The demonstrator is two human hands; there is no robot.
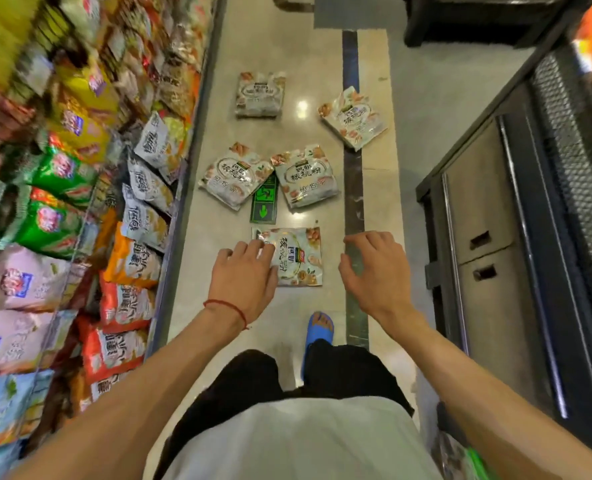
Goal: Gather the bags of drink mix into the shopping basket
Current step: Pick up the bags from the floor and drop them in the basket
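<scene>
Several white bags of drink mix lie on the aisle floor. The nearest bag (296, 258) lies between my hands. My left hand (244, 275) overlaps its left edge with fingers spread and holds nothing. My right hand (374, 271) hovers to the bag's right, fingers loosely curled and empty. Two bags (234, 178) (305, 180) lie side by side farther on. Two more (260, 94) (353, 117) lie beyond those. A green and dark object at the bottom right edge (467, 459) may be the basket; I cannot tell.
Shelves packed with snack bags (80, 202) line the left side of the aisle. A dark metal cabinet (495, 254) stands on the right. A green floor sign (265, 202) lies between the middle bags. My foot in a blue slipper (317, 332) is just behind the nearest bag.
</scene>
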